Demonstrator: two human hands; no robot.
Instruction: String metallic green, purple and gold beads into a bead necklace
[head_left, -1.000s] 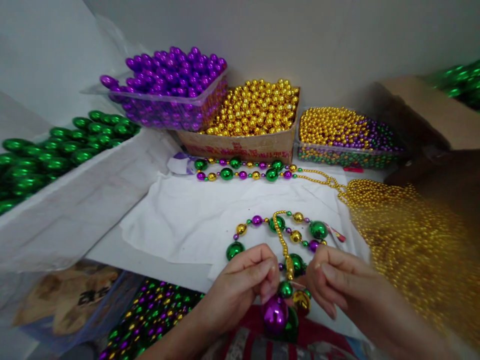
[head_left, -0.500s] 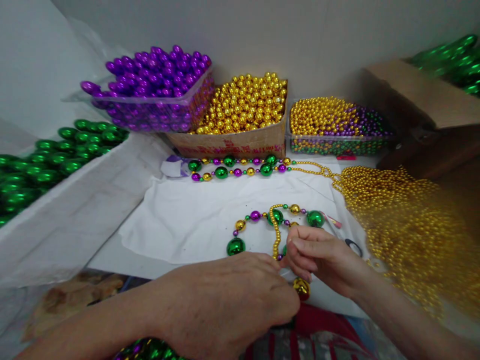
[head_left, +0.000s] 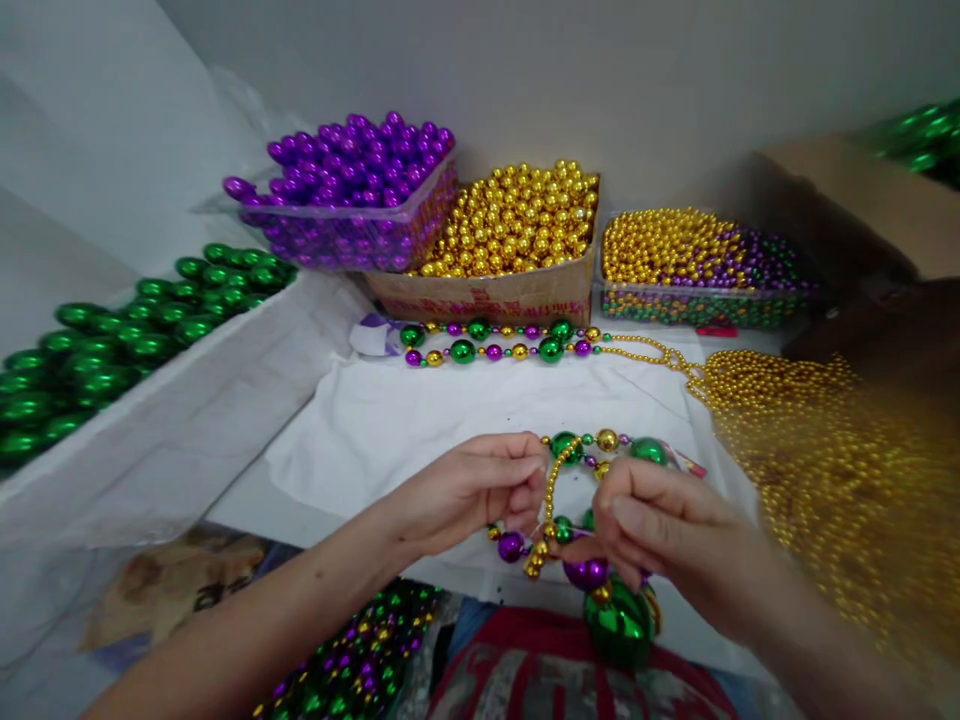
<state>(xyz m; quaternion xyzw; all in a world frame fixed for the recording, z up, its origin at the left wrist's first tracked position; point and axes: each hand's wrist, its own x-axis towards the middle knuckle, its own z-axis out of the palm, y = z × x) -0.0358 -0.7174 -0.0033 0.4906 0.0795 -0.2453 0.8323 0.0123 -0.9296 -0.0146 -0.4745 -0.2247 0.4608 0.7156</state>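
Left grip (head_left: 510, 482): shifted leftward; curled, contents hidden from us.
Right grip (head_left: 645, 520): curled, contents hidden.
Large green ball (head_left: 619, 622): newly visible.

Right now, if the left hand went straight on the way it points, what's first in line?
Left hand: likely the strand of small gold beads just ahead, with the right hand beyond. Depth is unclear in this single view, so it might pass the strand.
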